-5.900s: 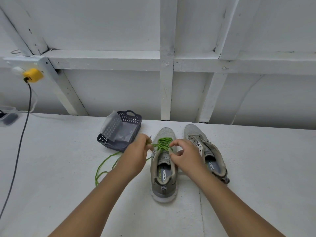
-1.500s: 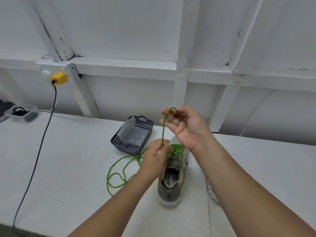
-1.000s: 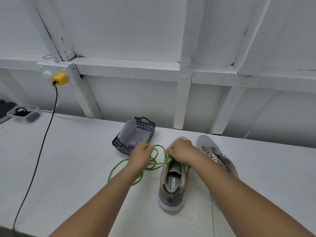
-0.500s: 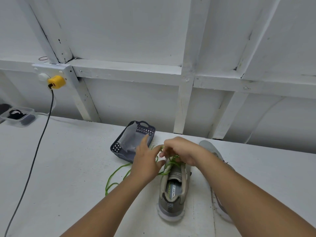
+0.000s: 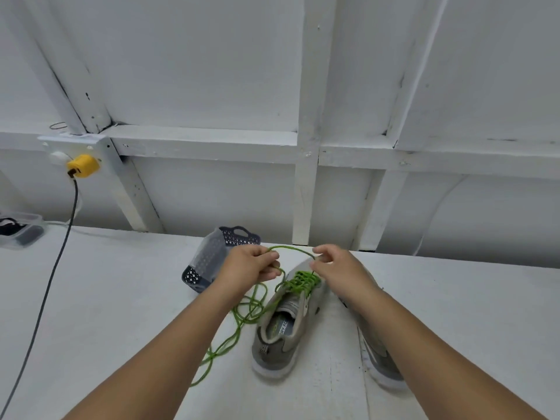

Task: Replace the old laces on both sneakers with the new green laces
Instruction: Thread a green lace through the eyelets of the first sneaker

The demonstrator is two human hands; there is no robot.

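A grey sneaker (image 5: 283,331) lies on the white table, toe away from me, with a green lace (image 5: 300,283) threaded through its front eyelets. A stretch of that lace arches between my hands above the toe. My left hand (image 5: 248,268) pinches it on the left, and my right hand (image 5: 339,268) pinches it on the right. The lace's loose length (image 5: 224,344) trails over the table to the sneaker's left. The second grey sneaker (image 5: 380,362) lies to the right, mostly hidden under my right forearm.
A dark perforated basket (image 5: 222,241) with a clear plastic bag in it stands behind my left hand. A black cable (image 5: 45,292) runs down from a yellow plug (image 5: 82,166) on the wall. A clear container (image 5: 19,230) sits at the far left edge.
Both hands have lifted off the sneaker's tongue and drawn apart, pulling a stretch of the green lace taut between them. The sneaker's laced front has come into view.
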